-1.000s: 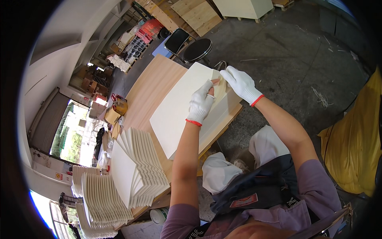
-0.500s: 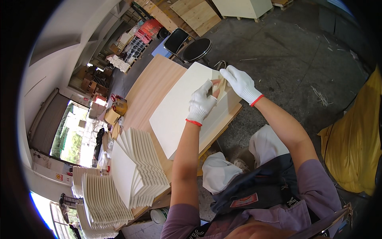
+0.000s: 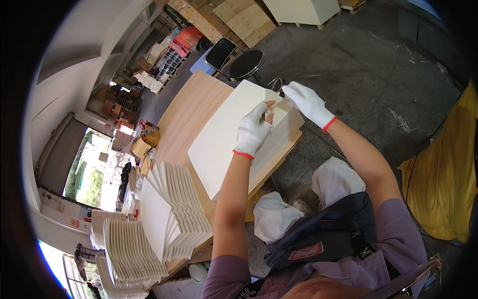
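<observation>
Both gloved hands [image 3: 279,117], seemingly folding paper corner [image 3: 273,99]

Your wooden table [image 3: 191,107] runs away from you toward the upper left. At its near left end sits a fanned stack of folded cream sheets [image 3: 174,214], spilling over the table's near edge. Beyond that edge, lower left, stands a second, taller pile of the same folded sheets [image 3: 127,246]. At the table's far left edge there is an orange tape dispenser [image 3: 151,134]. Past the far end of the table stand a black round stool [image 3: 246,65] and a black chair [image 3: 220,52]. Pale wooden pallets [image 3: 239,17] lean on the grey concrete floor [image 3: 378,65] beyond them. To your right lies a yellow sack [image 3: 440,184].
</observation>
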The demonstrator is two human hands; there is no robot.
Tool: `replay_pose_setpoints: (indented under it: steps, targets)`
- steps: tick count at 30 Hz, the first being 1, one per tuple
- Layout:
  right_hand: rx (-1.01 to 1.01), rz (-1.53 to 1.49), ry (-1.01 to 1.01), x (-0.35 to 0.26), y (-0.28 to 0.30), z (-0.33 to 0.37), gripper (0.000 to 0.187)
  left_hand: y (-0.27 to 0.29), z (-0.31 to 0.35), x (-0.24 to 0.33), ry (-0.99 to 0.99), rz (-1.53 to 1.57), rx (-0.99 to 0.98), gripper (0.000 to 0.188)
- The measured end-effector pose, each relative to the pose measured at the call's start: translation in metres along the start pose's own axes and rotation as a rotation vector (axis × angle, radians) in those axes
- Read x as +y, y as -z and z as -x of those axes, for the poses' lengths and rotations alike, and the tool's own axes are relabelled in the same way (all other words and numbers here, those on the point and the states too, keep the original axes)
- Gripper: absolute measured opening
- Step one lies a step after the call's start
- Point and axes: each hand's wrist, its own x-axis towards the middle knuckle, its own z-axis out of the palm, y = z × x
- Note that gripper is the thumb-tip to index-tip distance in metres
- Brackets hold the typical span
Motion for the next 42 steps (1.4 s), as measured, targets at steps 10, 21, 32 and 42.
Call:
replay_pose_setpoints:
  steps: [10, 21, 32, 42]
  targets:
    - [0.014, 0.637, 0.578, -0.008, 0.005, -0.012, 0.036, 0.006, 0.000, 0.003, 0.057, 0.017, -0.021, 0.027]
    - [0.123, 0.175, 0.113, 0.004, -0.028, 0.000, 0.047, 0.003, -0.001, 0.000, 0.059, 0.048, -0.020, 0.034]
    - [-0.182, 0.570, -0.044, -0.013, 0.009, 0.006, 0.058, -0.002, 0.010, 0.004, -0.105, -0.188, 0.153, 0.046]
    - [-0.112, 0.805, 0.544, -0.010, 0.013, -0.009, 0.051, 0.002, -0.019, -0.003, 0.072, -0.364, 0.077, 0.038]
